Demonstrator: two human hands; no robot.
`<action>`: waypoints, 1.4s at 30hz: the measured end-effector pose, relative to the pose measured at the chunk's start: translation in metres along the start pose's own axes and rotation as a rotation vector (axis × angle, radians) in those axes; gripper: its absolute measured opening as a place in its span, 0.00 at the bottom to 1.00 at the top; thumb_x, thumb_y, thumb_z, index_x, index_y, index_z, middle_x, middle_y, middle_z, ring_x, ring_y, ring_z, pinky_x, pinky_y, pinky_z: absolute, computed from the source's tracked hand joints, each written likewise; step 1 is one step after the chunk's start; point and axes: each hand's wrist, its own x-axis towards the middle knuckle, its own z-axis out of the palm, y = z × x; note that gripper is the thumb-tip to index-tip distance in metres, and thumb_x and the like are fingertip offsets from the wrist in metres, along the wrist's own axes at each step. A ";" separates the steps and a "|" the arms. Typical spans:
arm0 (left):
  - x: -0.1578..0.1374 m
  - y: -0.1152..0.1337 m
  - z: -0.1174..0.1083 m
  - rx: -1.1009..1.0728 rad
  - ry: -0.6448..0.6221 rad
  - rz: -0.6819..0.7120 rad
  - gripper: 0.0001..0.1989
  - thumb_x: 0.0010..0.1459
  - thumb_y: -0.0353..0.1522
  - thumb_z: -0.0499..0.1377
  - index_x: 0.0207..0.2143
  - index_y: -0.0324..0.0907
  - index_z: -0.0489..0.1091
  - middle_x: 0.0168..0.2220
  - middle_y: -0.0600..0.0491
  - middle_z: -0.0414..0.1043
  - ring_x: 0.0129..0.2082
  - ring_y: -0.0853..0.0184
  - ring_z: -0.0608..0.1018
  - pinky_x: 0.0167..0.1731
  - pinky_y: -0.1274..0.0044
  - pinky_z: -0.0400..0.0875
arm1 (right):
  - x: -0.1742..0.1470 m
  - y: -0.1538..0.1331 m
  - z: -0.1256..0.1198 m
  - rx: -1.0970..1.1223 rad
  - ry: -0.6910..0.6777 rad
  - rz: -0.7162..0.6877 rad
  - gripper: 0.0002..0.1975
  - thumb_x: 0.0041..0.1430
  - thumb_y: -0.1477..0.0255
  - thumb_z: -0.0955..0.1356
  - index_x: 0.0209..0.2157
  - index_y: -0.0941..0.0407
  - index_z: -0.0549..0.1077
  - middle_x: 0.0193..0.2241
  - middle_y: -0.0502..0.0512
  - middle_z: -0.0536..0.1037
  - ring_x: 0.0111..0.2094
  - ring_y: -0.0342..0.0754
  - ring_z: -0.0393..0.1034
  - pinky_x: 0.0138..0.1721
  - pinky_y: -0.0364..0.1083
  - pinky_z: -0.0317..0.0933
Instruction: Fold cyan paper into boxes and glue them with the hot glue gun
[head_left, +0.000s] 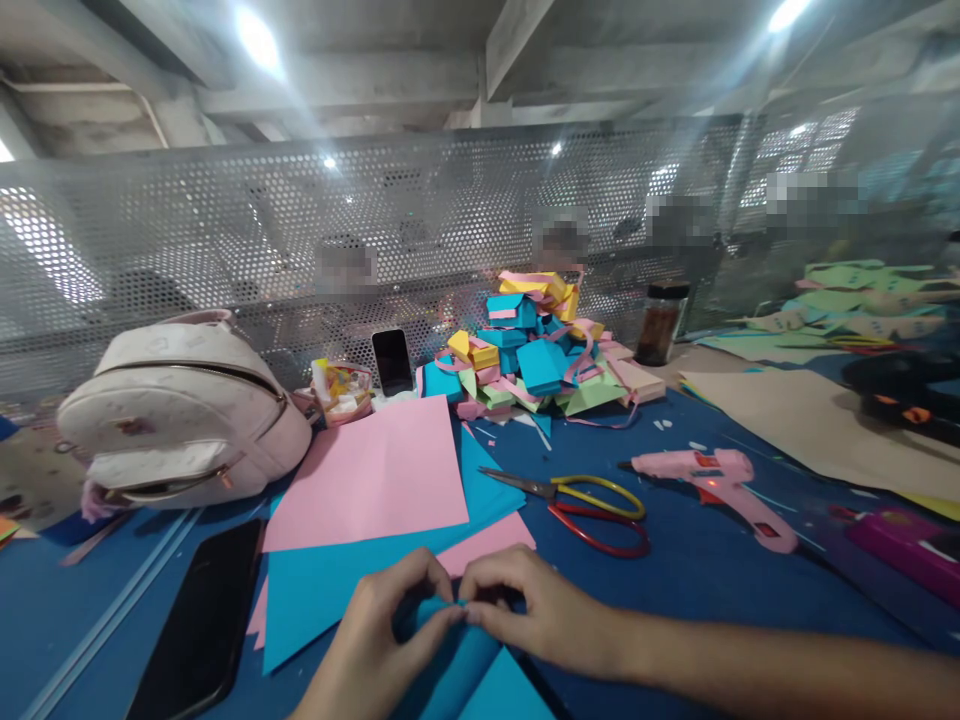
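Observation:
Blue paper (450, 665), curved into a roll or fold, lies at the near edge of the table. My left hand (394, 625) pinches its upper edge between thumb and fingers. Fingertip to fingertip with it, my right hand (525, 610) pinches the same edge from the right. The paper's lower part runs out of the picture. Just beyond my hands lie a pink sheet (375, 480) and a larger blue sheet (315, 590), overlapping. Scissors (555, 489) with one yellow and one red handle rest past my right hand, their blades apart.
A black phone (199, 620) lies at left, before a white backpack (187, 410). A pile of folded paper pieces (540, 365) stands at the back by a jar (661, 325). At right are a pink glue gun (712, 480) and brown paper (810, 420). A perforated metal screen (420, 200) closes the back.

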 end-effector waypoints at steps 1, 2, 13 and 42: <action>0.000 -0.001 0.000 0.008 0.001 0.004 0.03 0.58 0.31 0.60 0.31 0.43 0.68 0.29 0.57 0.73 0.31 0.69 0.74 0.33 0.81 0.65 | 0.000 0.000 0.000 0.014 0.004 0.001 0.10 0.60 0.70 0.66 0.28 0.59 0.73 0.20 0.46 0.64 0.24 0.40 0.57 0.25 0.39 0.50; 0.001 -0.001 0.000 0.016 0.006 0.000 0.03 0.58 0.31 0.60 0.31 0.43 0.69 0.30 0.57 0.73 0.32 0.69 0.74 0.33 0.81 0.65 | 0.000 0.001 0.000 0.028 0.009 0.000 0.09 0.60 0.71 0.66 0.27 0.59 0.73 0.20 0.46 0.63 0.24 0.40 0.57 0.25 0.39 0.50; 0.007 -0.002 -0.003 -0.100 0.089 -0.119 0.04 0.55 0.33 0.62 0.31 0.46 0.79 0.34 0.54 0.82 0.38 0.63 0.81 0.38 0.78 0.71 | 0.003 0.004 0.000 0.048 0.059 -0.003 0.08 0.57 0.71 0.66 0.25 0.59 0.69 0.19 0.45 0.62 0.22 0.40 0.56 0.24 0.39 0.49; 0.018 -0.009 -0.003 -0.296 -0.001 -0.313 0.07 0.47 0.34 0.65 0.22 0.38 0.78 0.23 0.49 0.79 0.24 0.66 0.76 0.27 0.78 0.66 | -0.001 -0.003 -0.001 -0.050 0.076 -0.015 0.04 0.57 0.76 0.66 0.28 0.58 0.70 0.21 0.44 0.66 0.23 0.38 0.58 0.24 0.38 0.51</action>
